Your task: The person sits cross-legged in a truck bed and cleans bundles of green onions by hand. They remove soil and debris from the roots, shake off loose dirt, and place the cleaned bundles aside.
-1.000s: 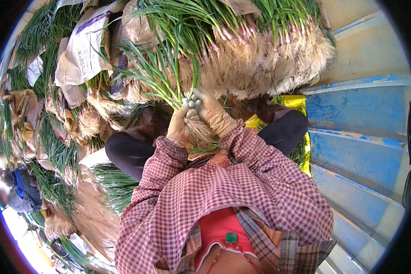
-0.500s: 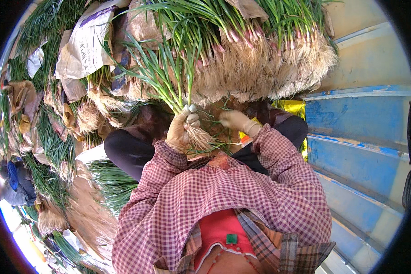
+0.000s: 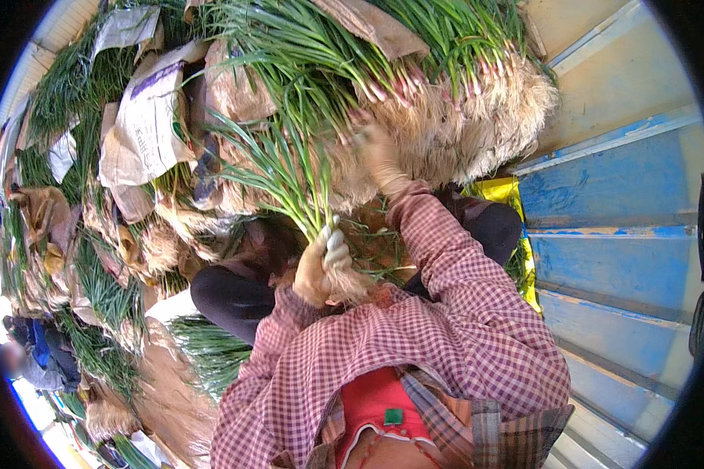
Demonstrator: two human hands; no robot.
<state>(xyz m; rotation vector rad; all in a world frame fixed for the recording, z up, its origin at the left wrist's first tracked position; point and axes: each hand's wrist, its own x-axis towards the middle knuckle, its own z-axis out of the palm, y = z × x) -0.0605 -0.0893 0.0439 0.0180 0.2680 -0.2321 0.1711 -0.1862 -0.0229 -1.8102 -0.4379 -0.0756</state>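
Observation:
My gloved left hand [image 3: 321,266] is closed round a small bunch of green garlic [image 3: 303,187]. Its long leaves point up and away from me, and the pale roots hang below my fist. Farther off, my gloved right hand [image 3: 379,156] reaches up to the front of a big heap of green garlic [image 3: 422,86], against the pinkish stems and tan roots. Motion smears its fingers, so whether they grip a stem is unclear.
Sacking [image 3: 379,27] lies over part of the heap. At the left are more rooty bundles [image 3: 105,273] and a printed white sack [image 3: 149,117]. A blue ribbed metal wall [image 3: 602,195] runs along the right, with a yellow bag [image 3: 499,189] beside my knee. Another person [image 3: 43,352] is at far left.
My right hand has moved up and away from my lap to the heap's stems. My left hand keeps its bunch, now slightly lower in the picture. The view has shifted a little.

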